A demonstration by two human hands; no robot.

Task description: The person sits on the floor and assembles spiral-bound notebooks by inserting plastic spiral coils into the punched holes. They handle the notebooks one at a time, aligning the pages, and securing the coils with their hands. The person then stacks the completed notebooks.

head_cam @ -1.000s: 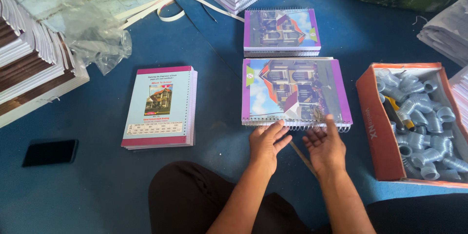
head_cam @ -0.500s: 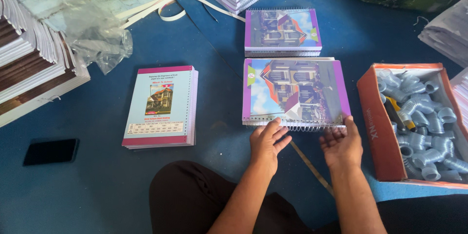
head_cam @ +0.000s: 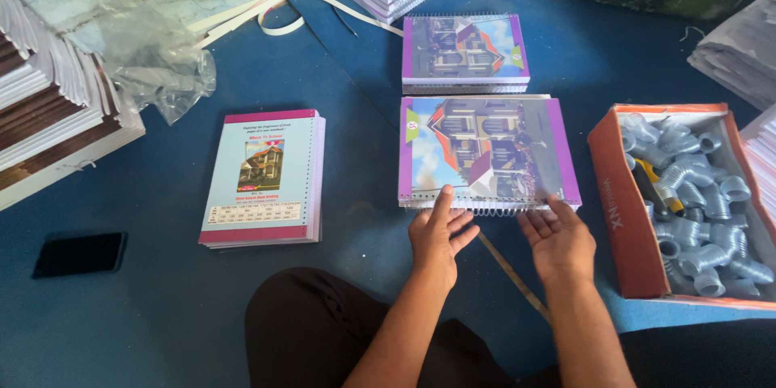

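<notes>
Purple-bordered and glossy, the spiral notebook (head_cam: 487, 152) lies flat on the blue floor (head_cam: 162, 307) at the middle of the view, its wire spine toward the person. The left hand (head_cam: 438, 234) is spread open, its forefinger pressed on the cover's near edge by the coil. The right hand (head_cam: 558, 238) is open too, palm up, fingertips just under the near right corner; neither hand grips anything. At twelve o'clock from the notebook sits a second notebook (head_cam: 465, 50) of the same kind, just apart. At nine o'clock lies a pale blue booklet stack (head_cam: 263, 178). At three o'clock stands an orange box (head_cam: 622, 210) full of grey plastic coils (head_cam: 703, 218). A thin stick (head_cam: 509, 271) lies between the hands.
</notes>
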